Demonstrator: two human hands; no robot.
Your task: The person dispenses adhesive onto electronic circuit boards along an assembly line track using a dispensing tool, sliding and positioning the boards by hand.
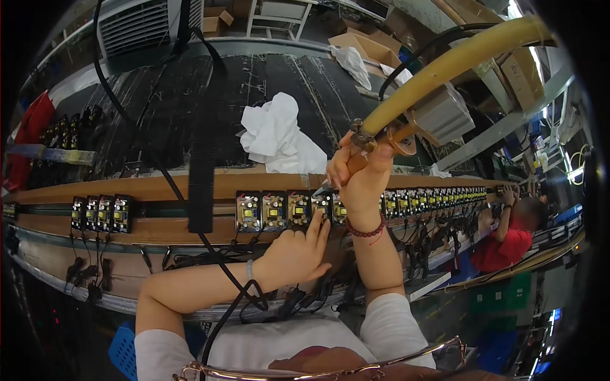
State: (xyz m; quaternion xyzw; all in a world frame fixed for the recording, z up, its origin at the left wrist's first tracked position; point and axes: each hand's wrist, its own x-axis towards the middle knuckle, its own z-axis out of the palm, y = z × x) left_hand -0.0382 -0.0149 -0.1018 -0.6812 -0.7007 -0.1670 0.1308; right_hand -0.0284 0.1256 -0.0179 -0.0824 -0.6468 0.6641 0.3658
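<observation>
board (323, 201) under left fingers (314, 225)

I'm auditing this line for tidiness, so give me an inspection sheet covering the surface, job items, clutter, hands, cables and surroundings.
Surface: black worktop, marked with pale streaks.
Job items: circuit boards in a row; hose-fed tool, its tip close to the row; yellow hose.
Clutter: crumpled white cloth on the worktop.
Left hand: two fingers extended to a board; no grip seen.
Right hand: closed around the tool.
Cables: black cable crossing the view; dark leads hanging below the boards.
Surroundings: person in red at right; cartons beyond the worktop.
</observation>
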